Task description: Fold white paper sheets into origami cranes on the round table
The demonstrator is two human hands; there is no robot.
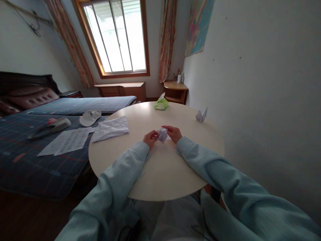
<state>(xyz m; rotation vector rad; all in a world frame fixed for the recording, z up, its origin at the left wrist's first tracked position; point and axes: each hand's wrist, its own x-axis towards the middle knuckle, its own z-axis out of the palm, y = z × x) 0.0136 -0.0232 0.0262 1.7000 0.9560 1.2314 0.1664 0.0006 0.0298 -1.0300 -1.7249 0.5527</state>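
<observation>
A small piece of folded white paper (163,135) is held between my two hands, above the middle of the round table (160,177). My left hand (150,138) pinches its left side with closed fingers. On the other side, the fingers of my right hand (174,133) are closed at its upper right edge. The paper's exact folds are too small to make out. Another folded paper figure (201,115), with a raised point, stands near the table's right edge.
Sheets of creased paper (111,128) lie at the table's left edge. A green tissue pack (161,102) sits at the far edge. To the left, a bed (37,174) bears printed sheets (69,140) and a white cap (90,118). A wall (263,117) rises on the right.
</observation>
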